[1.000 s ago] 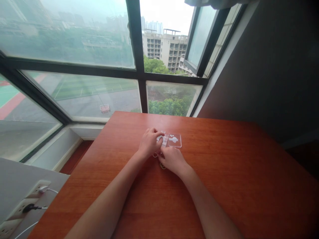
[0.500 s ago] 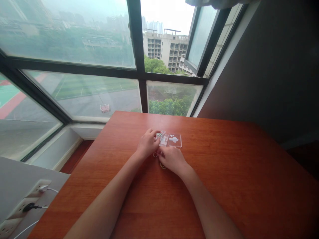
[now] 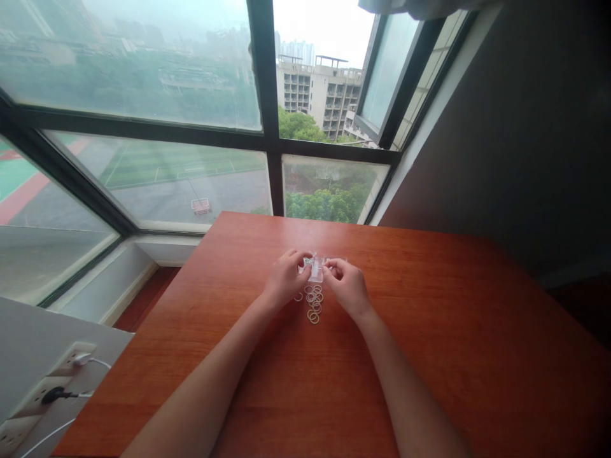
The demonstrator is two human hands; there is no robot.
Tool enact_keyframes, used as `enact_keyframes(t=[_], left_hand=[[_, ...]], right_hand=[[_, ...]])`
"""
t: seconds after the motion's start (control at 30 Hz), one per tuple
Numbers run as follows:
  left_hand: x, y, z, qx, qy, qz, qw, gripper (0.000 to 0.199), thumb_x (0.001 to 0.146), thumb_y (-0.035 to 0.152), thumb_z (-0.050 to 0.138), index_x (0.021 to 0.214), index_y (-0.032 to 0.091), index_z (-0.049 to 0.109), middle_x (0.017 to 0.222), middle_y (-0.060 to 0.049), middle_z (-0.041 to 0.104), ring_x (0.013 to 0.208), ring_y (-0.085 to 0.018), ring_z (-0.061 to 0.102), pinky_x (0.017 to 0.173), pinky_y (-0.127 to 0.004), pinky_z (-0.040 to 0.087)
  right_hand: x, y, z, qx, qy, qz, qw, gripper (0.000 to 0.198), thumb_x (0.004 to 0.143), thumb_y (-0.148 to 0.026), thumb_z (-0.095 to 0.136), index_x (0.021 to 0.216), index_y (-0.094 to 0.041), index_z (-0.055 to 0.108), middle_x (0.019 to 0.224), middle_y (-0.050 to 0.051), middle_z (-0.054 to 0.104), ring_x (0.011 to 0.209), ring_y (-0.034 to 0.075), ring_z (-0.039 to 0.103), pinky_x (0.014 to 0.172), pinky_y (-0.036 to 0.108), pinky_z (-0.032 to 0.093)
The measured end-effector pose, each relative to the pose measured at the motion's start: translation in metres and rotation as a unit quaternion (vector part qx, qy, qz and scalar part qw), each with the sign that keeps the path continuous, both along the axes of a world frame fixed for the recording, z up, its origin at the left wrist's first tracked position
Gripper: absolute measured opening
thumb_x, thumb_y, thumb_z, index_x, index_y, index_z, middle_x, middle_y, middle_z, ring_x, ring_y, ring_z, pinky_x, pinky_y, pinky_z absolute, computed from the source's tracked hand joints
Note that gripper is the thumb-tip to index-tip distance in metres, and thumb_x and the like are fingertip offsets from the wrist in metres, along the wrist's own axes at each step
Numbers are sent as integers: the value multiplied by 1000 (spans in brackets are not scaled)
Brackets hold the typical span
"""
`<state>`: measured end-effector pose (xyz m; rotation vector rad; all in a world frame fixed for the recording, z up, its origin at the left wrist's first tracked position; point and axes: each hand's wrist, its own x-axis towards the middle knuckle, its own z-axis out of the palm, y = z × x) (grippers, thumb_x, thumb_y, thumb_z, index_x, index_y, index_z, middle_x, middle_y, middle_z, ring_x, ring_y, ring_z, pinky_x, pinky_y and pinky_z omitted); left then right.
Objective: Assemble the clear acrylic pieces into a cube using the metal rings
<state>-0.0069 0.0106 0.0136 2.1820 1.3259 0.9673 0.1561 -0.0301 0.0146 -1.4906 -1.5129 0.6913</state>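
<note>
Both of my hands meet at a small clear plastic box point(image 3: 316, 270) on the wooden table point(image 3: 429, 356). My left hand point(image 3: 285, 277) pinches the box's left side. On the other side, my right hand point(image 3: 347, 286) has its fingertips closed on the box's right edge and covers the lid part behind it. Just in front of the box, between my wrists, lie several small pale rubber rings point(image 3: 313, 302) in a loose cluster on the tabletop.
A large window point(image 3: 167, 127) with dark frames runs behind the table's far edge. A dark wall point(image 3: 525, 127) stands at the right. At the lower left sits a white power strip point(image 3: 33, 407) with a plug and cable in it.
My right hand has moved up from the rings to the box's right side, uncovering the rings and hiding the lid. My left hand stays on the box.
</note>
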Motion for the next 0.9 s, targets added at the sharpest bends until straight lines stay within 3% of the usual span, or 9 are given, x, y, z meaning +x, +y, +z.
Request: enact_keyframes(t=[0.17, 0.37, 0.67, 0.9], left_hand=[[6, -1, 4, -27, -117, -96, 988, 19, 86, 27, 56, 95, 16, 69, 74, -2, 61, 65, -11, 52, 59, -21, 43], [9, -1, 3, -61, -156, -99, 981, 18, 84, 30, 60, 83, 14, 68, 71, -2, 65, 59, -9, 52, 54, -20, 41], [2, 6, 8, -69, -137, -85, 985, 19, 82, 31, 62, 83, 14, 70, 72, -4, 69, 61, -11, 57, 54, -20, 43], [4, 23, 8, -6, -38, -49, 998, 12, 80, 23, 62, 81, 16, 71, 74, -3, 70, 64, -12, 59, 59, -21, 43]], right_hand=[[-3, 3, -2, -51, 203, 45, 977, 35, 77, -49, 58, 86, -16, 64, 66, -1, 59, 53, 10, 46, 49, 20, 34], [-6, 0, 6, -80, 283, 45, 955, 36, 73, -49, 64, 85, -16, 60, 60, -5, 52, 49, 7, 37, 44, 18, 28], [2, 6, -14, -43, 213, 9, 976, 30, 77, -43, 60, 90, -16, 60, 64, -3, 55, 53, 9, 42, 50, 20, 32], [9, 9, -19, -39, 89, -22, 995, 23, 78, -39, 56, 85, -18, 63, 51, -8, 42, 47, 10, 36, 47, 21, 26]])
